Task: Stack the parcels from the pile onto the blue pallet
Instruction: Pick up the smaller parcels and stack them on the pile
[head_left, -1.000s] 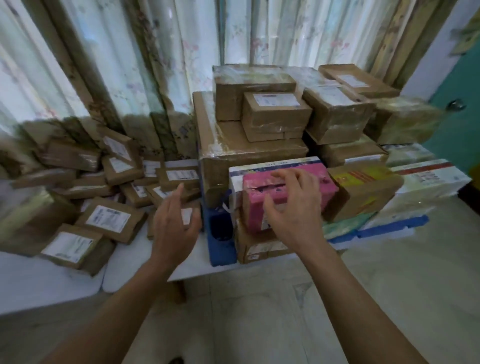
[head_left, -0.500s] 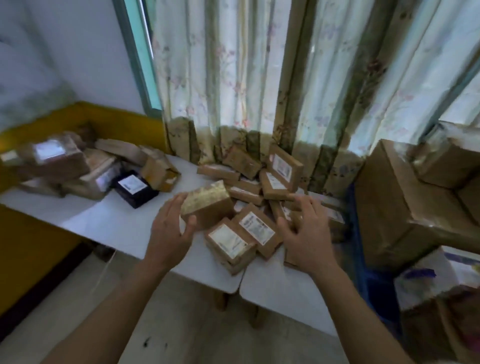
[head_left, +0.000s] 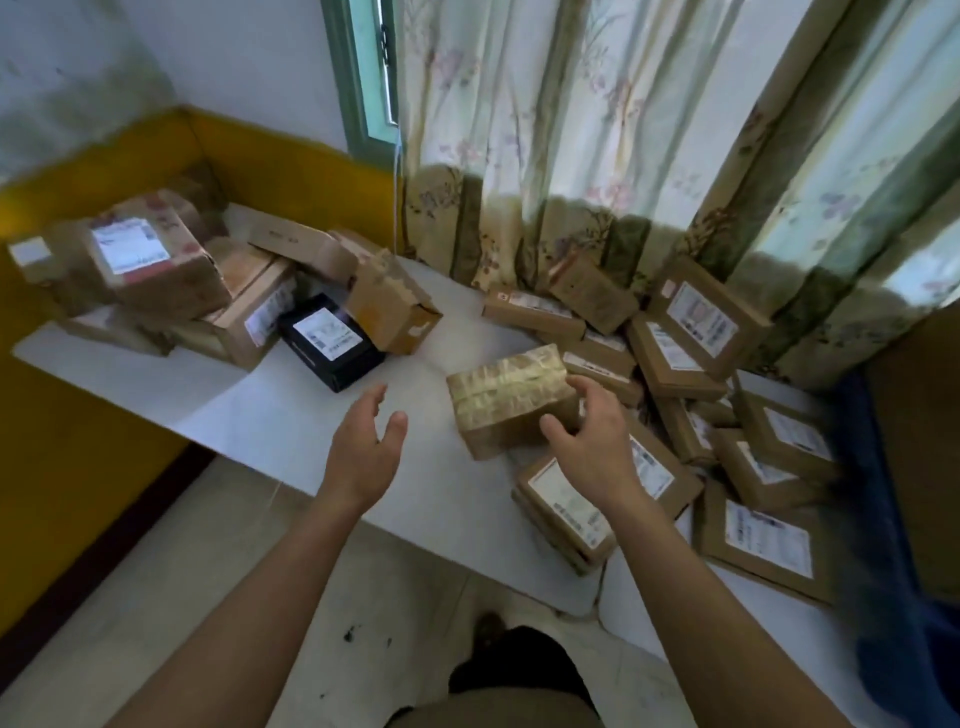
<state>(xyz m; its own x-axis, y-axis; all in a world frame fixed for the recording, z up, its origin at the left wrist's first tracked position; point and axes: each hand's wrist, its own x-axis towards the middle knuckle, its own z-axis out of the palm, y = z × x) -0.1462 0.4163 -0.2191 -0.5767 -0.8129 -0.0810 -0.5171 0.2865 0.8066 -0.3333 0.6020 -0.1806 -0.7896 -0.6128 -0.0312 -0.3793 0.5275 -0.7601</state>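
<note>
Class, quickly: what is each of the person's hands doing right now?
Left hand: open, holding nothing, hovering over the white table.
Right hand: fingers curled on the taped brown parcel, gripping it.

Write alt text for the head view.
A person's right hand grips a tape-wrapped brown parcel on a white table while the left hand hovers open beside it. Labelled brown parcels lie heaped around, against a floral curtain.

Soft daylight through the curtains (head_left: 649, 130) (edges warped, right side motion-blurred).
</note>
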